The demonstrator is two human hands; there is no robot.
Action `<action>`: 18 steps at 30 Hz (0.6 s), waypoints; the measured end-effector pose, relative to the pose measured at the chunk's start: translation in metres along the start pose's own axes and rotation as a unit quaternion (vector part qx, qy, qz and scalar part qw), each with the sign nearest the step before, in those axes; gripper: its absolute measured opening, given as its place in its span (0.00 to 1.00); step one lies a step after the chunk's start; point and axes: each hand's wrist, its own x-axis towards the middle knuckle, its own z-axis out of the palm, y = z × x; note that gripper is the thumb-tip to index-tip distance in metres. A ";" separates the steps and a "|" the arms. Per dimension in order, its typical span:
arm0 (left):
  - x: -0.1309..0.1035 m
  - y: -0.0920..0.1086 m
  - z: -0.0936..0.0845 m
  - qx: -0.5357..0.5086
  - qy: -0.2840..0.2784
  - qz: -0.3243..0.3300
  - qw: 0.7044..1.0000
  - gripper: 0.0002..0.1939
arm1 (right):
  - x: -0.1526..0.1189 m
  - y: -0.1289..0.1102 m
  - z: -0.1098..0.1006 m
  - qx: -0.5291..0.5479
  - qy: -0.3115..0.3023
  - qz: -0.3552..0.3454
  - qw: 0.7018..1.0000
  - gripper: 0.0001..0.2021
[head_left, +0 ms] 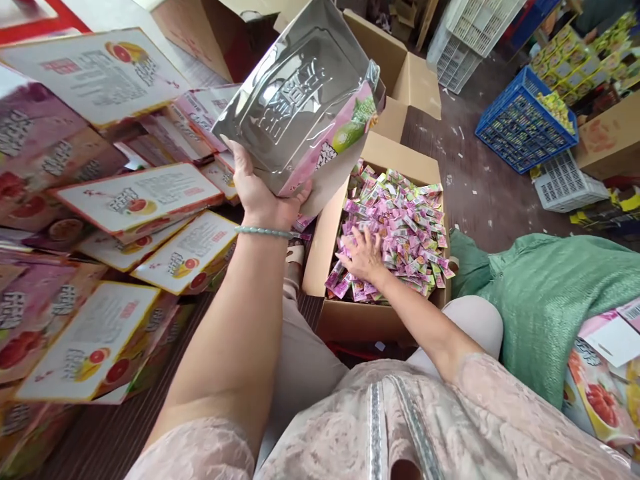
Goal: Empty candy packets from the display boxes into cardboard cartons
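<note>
My left hand (267, 193) grips the lower edge of a fruit-print packaging box (300, 90), raised and tilted. A shiny, see-through plastic face with embossed lettering covers its broad side, and a pink strip with green fruit runs along one edge. Below and to the right, my right hand (364, 255) rests on a heap of small pink and green packets (405, 227), fingers spread and partly bent. I see nothing clearly held in those fingers. The packets fill an open cardboard carton (360, 320) between my knees.
Stacked printed fruit boxes (145, 197) crowd the left side. Another open carton (420, 83) stands behind the packets. Right of it are a blue crate (523, 123), white crates (570, 183) and a green woven sack (555, 287) beside my knee.
</note>
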 end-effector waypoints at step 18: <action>0.001 -0.022 0.015 0.076 -0.016 0.007 0.997 0.27 | -0.029 -0.021 0.004 0.082 -0.095 -0.202 0.971 0.28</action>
